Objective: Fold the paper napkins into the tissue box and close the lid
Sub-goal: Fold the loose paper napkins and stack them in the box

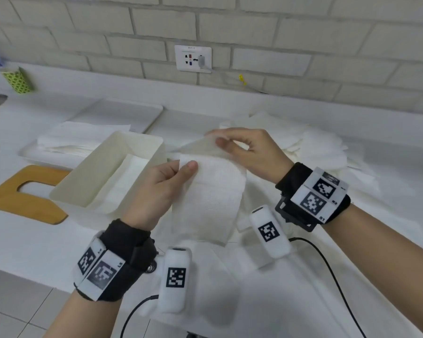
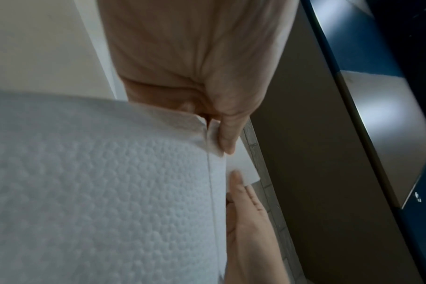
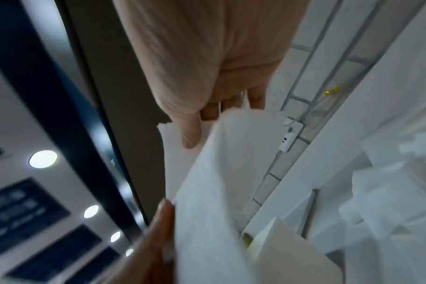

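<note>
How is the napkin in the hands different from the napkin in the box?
The held napkin is up in the air, pinched by the left hand and the right hand; the napkin in the box lies flat, untouched. The held napkin has its top edge lifted and bent over; the napkin in the box looks smooth. Both are white paper.

Left hand (image 1: 159, 189): raised above the counter, palm turned inward, thumb on top, pinching the near corner of a white embossed paper napkin (image 1: 210, 198).
Right hand (image 1: 250, 152): held just beyond the left, fingers curled, thumb and forefinger pinching the napkin's far edge.
Wrists: both wore black straps with printed marker blocks.
</note>
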`<state>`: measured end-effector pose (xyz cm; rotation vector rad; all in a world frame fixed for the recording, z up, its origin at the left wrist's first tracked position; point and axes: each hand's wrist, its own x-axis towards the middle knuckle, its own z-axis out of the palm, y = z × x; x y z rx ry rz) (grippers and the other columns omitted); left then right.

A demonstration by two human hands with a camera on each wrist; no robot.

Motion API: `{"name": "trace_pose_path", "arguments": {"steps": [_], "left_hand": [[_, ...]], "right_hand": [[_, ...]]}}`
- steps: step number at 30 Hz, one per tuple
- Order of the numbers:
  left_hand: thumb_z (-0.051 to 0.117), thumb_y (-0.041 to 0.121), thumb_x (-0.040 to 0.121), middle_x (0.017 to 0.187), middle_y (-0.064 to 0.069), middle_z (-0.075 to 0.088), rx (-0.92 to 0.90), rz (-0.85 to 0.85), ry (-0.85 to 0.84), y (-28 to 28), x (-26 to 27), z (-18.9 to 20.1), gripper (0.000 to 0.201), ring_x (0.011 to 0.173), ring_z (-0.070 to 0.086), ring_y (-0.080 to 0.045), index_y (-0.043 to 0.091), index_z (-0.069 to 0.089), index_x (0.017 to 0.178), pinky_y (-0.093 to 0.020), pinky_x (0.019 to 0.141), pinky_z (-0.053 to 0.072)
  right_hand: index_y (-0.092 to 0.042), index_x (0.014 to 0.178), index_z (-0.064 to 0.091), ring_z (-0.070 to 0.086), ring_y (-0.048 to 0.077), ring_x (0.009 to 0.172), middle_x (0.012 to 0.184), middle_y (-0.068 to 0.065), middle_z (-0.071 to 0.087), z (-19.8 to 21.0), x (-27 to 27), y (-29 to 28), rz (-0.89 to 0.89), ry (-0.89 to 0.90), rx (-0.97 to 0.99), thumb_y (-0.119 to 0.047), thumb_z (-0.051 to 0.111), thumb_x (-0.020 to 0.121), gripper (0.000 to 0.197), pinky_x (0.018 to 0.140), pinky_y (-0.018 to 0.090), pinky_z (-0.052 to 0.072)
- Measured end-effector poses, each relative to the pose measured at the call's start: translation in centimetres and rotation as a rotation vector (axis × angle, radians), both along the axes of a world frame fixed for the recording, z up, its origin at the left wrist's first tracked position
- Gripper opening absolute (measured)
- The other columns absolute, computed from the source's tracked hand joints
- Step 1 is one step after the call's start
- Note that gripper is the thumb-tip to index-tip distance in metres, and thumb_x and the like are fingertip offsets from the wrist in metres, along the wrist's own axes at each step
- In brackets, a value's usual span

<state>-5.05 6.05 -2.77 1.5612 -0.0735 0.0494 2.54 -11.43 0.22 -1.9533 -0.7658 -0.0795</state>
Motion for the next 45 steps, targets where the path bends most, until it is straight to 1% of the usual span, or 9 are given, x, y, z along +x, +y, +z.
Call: {"name": "trace_pose_path", "arguments": {"steps": [4, 6, 10, 14, 19, 22, 25, 30, 45], "left_hand": [[0.054, 0.03, 0.088, 0.08, -0.016, 0.067, 0.069, -0.054, 0.009, 0.3, -0.2, -0.2, 0.04, 0.07, 0.061, -0.02, -0.008, 0.066, 0.09, -0.024, 0.061, 0.045], [0.056, 0.027, 0.089, 0.086, -0.024, 0.068, 0.094, -0.05, 0.027, 0.3, -0.1, -0.3, 0.037, 0.073, 0.062, -0.025, -0.008, 0.067, 0.092, -0.026, 0.062, 0.047], [0.059, 0.021, 0.091, 0.077, -0.009, 0.064, 0.198, -0.01, 0.08, 0.5, 0.9, -0.9, 0.033, 0.068, 0.059, -0.026, -0.011, 0.064, 0.094, -0.035, 0.063, 0.047], [0.05, 0.007, 0.095, 0.114, 0.0, 0.069, 0.17, 0.096, 0.089, 0.8, 1.9, -0.9, 0.033, 0.108, 0.063, -0.029, 0.031, 0.072, 0.101, -0.048, 0.102, 0.044], [0.049, 0.032, 0.093, 0.113, 0.007, 0.07, -0.019, 0.171, -0.061, 0.1, 2.1, 1.6, 0.028, 0.122, 0.055, -0.013, 0.035, 0.076, 0.089, -0.044, 0.112, 0.032], [0.048, 0.042, 0.093, 0.108, 0.006, 0.072, -0.082, 0.145, -0.15, -0.9, 1.7, 2.2, 0.03, 0.114, 0.06, -0.01, 0.026, 0.073, 0.096, -0.037, 0.109, 0.038], [0.047, 0.039, 0.095, 0.082, 0.013, 0.07, -0.047, 0.133, -0.226, -1.6, 1.1, 2.2, 0.037, 0.084, 0.064, -0.003, 0.028, 0.073, 0.072, -0.02, 0.082, 0.047], [0.05, 0.05, 0.088, 0.083, -0.011, 0.05, -0.004, 0.199, -0.309, -2.0, 0.8, 1.7, 0.065, 0.078, 0.044, -0.023, -0.015, 0.053, 0.081, -0.038, 0.073, 0.037], [0.037, 0.019, 0.102, 0.08, 0.012, 0.065, 0.047, 0.225, -0.309, -2.8, 0.4, 0.5, 0.027, 0.077, 0.06, 0.002, 0.015, 0.062, 0.091, -0.015, 0.072, 0.046]], "right_hand": [[-0.004, 0.066, 0.052, 0.043, -0.001, 0.063, 0.06, -0.014, 0.05, 2.1, 0.8, 0.0, -0.185, 0.065, 0.235, -0.024, 0.055, 0.093, 0.033, 0.065, 0.014, 0.038], [0.008, 0.081, 0.055, 0.049, 0.016, 0.074, 0.072, 0.017, 0.054, 3.3, 0.9, -0.2, -0.263, 0.125, 0.353, -0.041, 0.055, 0.09, 0.049, 0.067, 0.033, 0.045], [-0.008, 0.101, 0.06, 0.06, 0.038, 0.103, 0.107, 0.02, 0.064, 4.3, 0.7, -0.8, -0.242, 0.31, 0.517, -0.02, 0.043, 0.099, 0.021, 0.081, 0.045, 0.05], [-0.012, 0.1, 0.059, 0.065, 0.015, 0.091, 0.097, 0.001, 0.067, 4.3, -0.1, -1.2, -0.207, 0.317, 0.524, -0.015, 0.041, 0.099, 0.019, 0.083, 0.031, 0.053], [-0.014, 0.094, 0.055, 0.062, 0.012, 0.081, 0.09, 0.006, 0.066, 3.1, -1.0, -0.5, -0.2, 0.26, 0.449, -0.015, 0.044, 0.098, 0.012, 0.078, 0.032, 0.05], [-0.013, 0.086, 0.048, 0.05, 0.021, 0.08, 0.094, 0.034, 0.056, 2.2, -1.1, 0.2, -0.232, 0.212, 0.388, -0.023, 0.048, 0.094, 0.013, 0.074, 0.037, 0.041], [-0.022, 0.086, 0.045, 0.052, 0.019, 0.084, 0.091, 0.017, 0.059, 1.5, -1.3, 0.9, -0.269, 0.188, 0.364, -0.016, 0.045, 0.097, 0.013, 0.078, 0.042, 0.046], [-0.019, 0.087, 0.039, 0.046, 0.01, 0.071, 0.078, -0.005, 0.048, 0.9, -1.8, 1.7, -0.321, 0.162, 0.298, -0.018, 0.04, 0.099, 0.011, 0.062, 0.017, 0.039], [-0.013, 0.102, 0.032, 0.046, 0.005, 0.079, 0.086, -0.007, 0.046, 0.0, -1.8, 3.1, -0.317, 0.351, 0.375, -0.023, 0.032, 0.101, 0.01, 0.082, 0.028, 0.041]]}}
